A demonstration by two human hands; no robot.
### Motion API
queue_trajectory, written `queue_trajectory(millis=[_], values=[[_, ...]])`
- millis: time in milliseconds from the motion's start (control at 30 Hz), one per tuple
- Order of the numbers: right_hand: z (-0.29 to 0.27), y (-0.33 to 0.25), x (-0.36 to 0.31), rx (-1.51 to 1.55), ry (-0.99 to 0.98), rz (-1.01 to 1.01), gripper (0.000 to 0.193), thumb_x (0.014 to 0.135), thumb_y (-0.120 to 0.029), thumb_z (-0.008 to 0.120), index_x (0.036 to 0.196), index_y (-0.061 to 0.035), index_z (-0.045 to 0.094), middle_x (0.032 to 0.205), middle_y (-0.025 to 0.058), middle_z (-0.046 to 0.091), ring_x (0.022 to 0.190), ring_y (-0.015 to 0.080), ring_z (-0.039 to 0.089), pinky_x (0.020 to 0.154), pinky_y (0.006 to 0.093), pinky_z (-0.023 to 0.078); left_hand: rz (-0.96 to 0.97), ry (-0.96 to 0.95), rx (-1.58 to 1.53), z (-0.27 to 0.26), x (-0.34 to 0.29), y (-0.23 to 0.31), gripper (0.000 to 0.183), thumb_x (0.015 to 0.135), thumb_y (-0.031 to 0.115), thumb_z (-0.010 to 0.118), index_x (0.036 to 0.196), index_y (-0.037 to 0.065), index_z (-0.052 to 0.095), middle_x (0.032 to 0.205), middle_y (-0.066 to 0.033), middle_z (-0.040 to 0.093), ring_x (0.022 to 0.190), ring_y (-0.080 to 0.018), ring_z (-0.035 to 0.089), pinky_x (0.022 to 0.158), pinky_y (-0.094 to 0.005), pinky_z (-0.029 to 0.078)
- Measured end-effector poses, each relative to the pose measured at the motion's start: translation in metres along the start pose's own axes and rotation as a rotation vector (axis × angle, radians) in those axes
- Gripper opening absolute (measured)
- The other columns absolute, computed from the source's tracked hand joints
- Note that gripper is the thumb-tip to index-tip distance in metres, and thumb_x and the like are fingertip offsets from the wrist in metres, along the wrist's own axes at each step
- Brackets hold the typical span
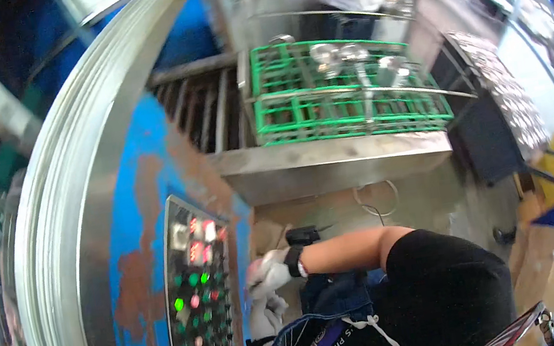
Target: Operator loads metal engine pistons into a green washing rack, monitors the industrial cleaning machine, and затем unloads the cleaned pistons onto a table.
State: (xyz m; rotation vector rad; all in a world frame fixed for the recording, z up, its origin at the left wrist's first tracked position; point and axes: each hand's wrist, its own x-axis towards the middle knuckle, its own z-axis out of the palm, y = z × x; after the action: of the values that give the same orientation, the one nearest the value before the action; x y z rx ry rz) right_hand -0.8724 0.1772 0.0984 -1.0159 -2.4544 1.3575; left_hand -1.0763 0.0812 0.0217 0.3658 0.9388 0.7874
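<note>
Big steel drum rim (60,205) curved at far left, on blue rust-patched machine. Control panel (201,299) sat on machine face: rigid metal, one panel, many small lit red and green buttons, likely firm to press, best touched with fingertip. Left hand (263,318), gloved, hung just beside panel; fingers loosely curled, holding nothing. Right hand (269,271), gloved, black wrist strap, above it, fingers bunched; grip unclear. Further right, one green wire crate (347,116) held about four steel ladles.
</note>
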Motion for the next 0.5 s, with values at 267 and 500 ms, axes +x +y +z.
queue_trajectory(millis=[267,500], values=[[0.039,0.048,-0.239,0.328,0.298,0.976,0.047,0.091,-0.042,0.059,0.123,-0.0086,0.068,0.121,0.0171,0.068,0.115,0.0307,0.063,0.1,0.0395,0.046,-0.365,-0.058,0.331,0.078,0.025,0.007,0.028,0.097,0.031,0.061,0.105,0.005,0.061,0.09,-0.0057,0.061,0.062,-0.0111,0.048,0.053,-0.027,0.042],[0.066,0.052,-0.381,0.454,0.721,1.113,0.048,0.091,-0.046,0.06,0.123,-0.0123,0.07,0.12,0.0149,0.07,0.116,0.029,0.063,0.102,0.0379,0.046,-0.09,-0.509,0.504,0.218,0.092,0.0,0.019,0.096,0.017,0.065,0.108,0.002,0.067,0.091,-0.0082,0.07,0.071,-0.017,0.066,0.065,-0.0319,0.056]])
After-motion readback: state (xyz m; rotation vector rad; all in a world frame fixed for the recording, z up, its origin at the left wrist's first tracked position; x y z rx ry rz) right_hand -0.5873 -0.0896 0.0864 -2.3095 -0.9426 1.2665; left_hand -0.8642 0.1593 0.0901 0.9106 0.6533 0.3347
